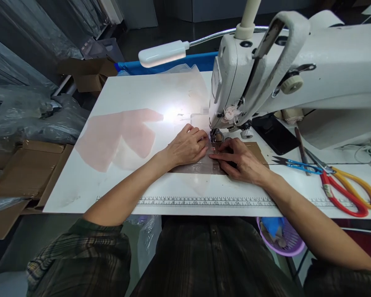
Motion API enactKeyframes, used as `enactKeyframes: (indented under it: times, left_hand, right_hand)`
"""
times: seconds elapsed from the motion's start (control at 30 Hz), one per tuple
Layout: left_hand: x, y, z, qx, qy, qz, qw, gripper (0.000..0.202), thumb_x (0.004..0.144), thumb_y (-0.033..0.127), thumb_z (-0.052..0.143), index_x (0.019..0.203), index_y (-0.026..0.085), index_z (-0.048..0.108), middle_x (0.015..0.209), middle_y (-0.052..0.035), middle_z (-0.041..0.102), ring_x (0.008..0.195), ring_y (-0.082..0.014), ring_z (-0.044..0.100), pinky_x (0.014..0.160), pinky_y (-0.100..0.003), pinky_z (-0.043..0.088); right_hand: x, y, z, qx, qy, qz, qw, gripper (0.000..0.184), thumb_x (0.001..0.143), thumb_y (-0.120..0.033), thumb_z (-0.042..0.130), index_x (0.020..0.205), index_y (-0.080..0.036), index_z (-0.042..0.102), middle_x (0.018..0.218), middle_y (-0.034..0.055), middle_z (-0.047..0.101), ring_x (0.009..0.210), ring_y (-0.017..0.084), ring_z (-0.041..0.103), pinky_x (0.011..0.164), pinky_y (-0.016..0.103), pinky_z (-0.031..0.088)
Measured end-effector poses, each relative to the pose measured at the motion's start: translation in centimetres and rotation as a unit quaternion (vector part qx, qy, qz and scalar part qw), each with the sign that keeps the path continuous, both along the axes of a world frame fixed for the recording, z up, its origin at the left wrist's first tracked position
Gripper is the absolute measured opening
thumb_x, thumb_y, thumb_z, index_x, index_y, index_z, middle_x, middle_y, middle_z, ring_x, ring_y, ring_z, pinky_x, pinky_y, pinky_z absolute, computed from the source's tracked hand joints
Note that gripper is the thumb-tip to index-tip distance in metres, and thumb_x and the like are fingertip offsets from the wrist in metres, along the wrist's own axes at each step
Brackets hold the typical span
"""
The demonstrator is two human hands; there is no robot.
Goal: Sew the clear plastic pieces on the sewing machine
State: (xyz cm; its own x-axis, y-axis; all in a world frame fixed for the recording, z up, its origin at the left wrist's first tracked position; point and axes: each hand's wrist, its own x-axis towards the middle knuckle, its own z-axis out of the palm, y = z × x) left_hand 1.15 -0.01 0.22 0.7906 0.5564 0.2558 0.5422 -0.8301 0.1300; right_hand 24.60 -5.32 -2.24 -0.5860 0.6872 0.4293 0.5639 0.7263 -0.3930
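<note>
Work appears under way: sheer fabric (193,168) at presser foot (213,137), left hand (190,144) curled and right hand (243,162) spread on it (grip cannot be told); stitching done or left, indiscernible.

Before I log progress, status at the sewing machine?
Left hand, right hand on sheer material. Material close by presser foot. Scissors off to the right, apart from both hands.

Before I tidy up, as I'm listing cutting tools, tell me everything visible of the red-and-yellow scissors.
The scissors have grey, metallic-looking blades and plastic-looking loop handles, one red, one yellow, standing apart; the red carries a pale label. They lie on the white table, right of the right hand, blades pointing away from the person, overlapping the blue snips. Neither hand touches them.
</note>
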Motion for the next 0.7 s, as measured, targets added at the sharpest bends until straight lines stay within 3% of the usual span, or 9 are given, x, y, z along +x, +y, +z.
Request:
enactKeyframes:
  times: [0.27,0.53,0.7]
  left_hand:
    - [-0.17,-0.09,-0.38,0.046,0.055,0.02,0.997,0.037,0.103,0.03,0.039,0.12,0.012,0.067,0.126,-0.0149,0.066,0.102,-0.0285,0.058,0.086,-0.043,0.038]
    - [-0.4,0.24,-0.43,0.013,0.037,0.022,0.999,0.035,0.101,0.031,0.043,0.125,0.017,0.065,0.132,-0.0139,0.065,0.11,-0.0299,0.057,0.095,-0.047,0.034]
    - [-0.63,0.39,-0.32,0.023,0.053,0.019,0.998,0.038,0.103,0.034,0.041,0.129,0.017,0.065,0.138,-0.0127,0.063,0.109,-0.0306,0.056,0.092,-0.047,0.034]
  right_hand:
    - [-0.07,-0.23,0.05,-0.013,0.004,-0.009,1.0,0.032,0.093,-0.02,0.057,0.118,-0.028,0.076,0.11,0.0125,0.06,0.106,0.027,0.055,0.092,0.049,0.053]
    - [-0.11,-0.1,-0.05,0.002,-0.009,-0.007,1.0,0.031,0.093,-0.02,0.055,0.116,-0.025,0.077,0.11,0.0135,0.061,0.105,0.028,0.054,0.093,0.05,0.052]
    - [-0.21,-0.11,-0.01,-0.005,-0.003,-0.007,1.0,0.033,0.093,-0.019,0.054,0.116,-0.025,0.077,0.109,0.0127,0.062,0.105,0.027,0.054,0.095,0.049,0.05]
